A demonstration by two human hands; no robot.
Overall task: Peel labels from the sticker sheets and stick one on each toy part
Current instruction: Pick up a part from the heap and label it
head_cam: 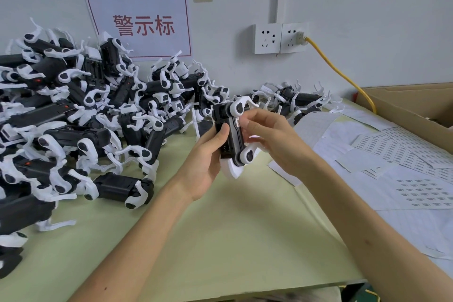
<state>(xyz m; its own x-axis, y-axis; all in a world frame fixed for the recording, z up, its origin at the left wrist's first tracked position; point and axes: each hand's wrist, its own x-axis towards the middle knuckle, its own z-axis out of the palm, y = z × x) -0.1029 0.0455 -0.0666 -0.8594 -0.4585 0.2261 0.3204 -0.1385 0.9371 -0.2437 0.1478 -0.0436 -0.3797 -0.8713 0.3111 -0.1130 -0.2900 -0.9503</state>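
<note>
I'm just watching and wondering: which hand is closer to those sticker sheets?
Right. The right hand, at the right side of the held toy part, is just left of the sticker sheets; the left hand grips the part from its far, left side.

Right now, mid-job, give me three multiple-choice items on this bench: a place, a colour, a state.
1. Where do the sticker sheets lie? A) on the floor B) on the table, at the person's right C) on the wall
2. The cable in the wall socket is: A) black B) red C) yellow
3. The left hand is: A) gripping the toy part B) flat on the table C) hanging idle
1 B: they spread over the table's right side. 2 C: a yellow lead leaves the plug. 3 A: thumb and fingers curl round its black body.
</note>
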